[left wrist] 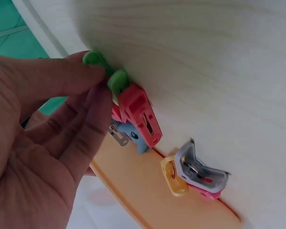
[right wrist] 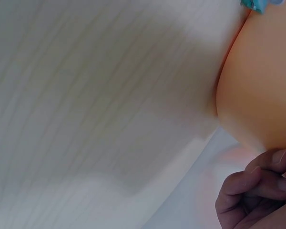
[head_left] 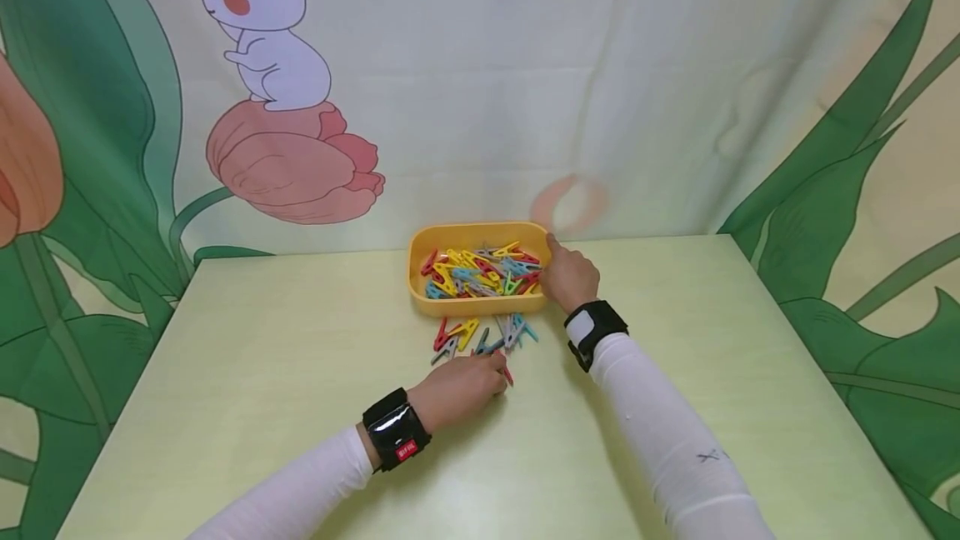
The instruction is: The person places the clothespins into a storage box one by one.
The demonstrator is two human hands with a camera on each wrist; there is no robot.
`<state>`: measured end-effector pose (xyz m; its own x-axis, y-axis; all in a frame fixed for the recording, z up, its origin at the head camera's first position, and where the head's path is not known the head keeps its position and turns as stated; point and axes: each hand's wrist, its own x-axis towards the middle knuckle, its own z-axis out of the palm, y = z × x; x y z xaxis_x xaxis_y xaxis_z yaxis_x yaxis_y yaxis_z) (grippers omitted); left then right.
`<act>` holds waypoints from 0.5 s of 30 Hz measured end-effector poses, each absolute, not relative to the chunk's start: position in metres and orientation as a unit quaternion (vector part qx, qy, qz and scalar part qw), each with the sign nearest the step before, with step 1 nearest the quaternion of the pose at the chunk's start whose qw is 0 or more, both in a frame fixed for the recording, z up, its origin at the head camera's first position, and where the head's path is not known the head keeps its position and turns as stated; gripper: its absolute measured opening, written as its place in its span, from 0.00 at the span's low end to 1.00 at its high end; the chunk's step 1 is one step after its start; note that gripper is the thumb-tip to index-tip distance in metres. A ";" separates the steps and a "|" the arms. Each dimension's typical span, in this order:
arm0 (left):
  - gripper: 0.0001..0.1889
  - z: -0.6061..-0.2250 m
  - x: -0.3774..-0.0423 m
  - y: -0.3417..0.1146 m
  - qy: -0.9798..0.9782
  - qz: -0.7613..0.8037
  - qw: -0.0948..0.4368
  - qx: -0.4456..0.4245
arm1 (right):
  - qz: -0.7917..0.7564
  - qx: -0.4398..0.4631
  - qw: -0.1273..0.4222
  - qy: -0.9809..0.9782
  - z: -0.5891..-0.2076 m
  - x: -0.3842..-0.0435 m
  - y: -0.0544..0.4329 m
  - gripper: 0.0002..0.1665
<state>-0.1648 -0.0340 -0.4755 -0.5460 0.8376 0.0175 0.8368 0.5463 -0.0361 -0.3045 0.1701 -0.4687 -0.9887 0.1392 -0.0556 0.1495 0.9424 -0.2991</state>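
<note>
My left hand [head_left: 459, 392] is low over the table in front of the yellow plastic tray [head_left: 480, 305]. In the left wrist view its thumb and fingertips pinch a green clothespin [left wrist: 118, 82]. A red clothespin [left wrist: 142, 117] lies right against that one, with a blue clothespin [left wrist: 136, 136] just beyond. My right hand [head_left: 572, 275] grips the tray's right end, thumb at the rim; in the right wrist view its fingers are curled at the tray wall. Many coloured clothespins [head_left: 483, 273] lie jumbled inside the tray.
Several loose clothespins lie on the table [head_left: 285, 373] before the tray, among them a yellow clothespin [head_left: 468, 332] and a grey clothespin [left wrist: 200, 169]. Behind the tray hangs a printed curtain [head_left: 480, 107] reaching the table's back edge.
</note>
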 end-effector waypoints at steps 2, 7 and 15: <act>0.08 -0.475 -0.165 -0.034 -0.879 0.026 0.021 -0.476 | -0.152 0.075 0.019 0.985 -0.469 -0.304 0.170 0.42; 0.07 -0.472 -0.166 -0.035 -0.876 0.049 0.030 -0.478 | -0.155 0.079 0.024 0.984 -0.467 -0.303 0.170 0.42; 0.08 -0.453 -0.171 -0.039 -0.880 -0.022 -0.005 -0.474 | -0.162 0.074 0.025 0.984 -0.466 -0.303 0.170 0.41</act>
<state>-0.1708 -0.0393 -0.4530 -0.5502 0.8349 0.0117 0.8345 0.5494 0.0427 -0.3029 0.1700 -0.4661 -0.9879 0.1368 -0.0731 0.1530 0.9364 -0.3159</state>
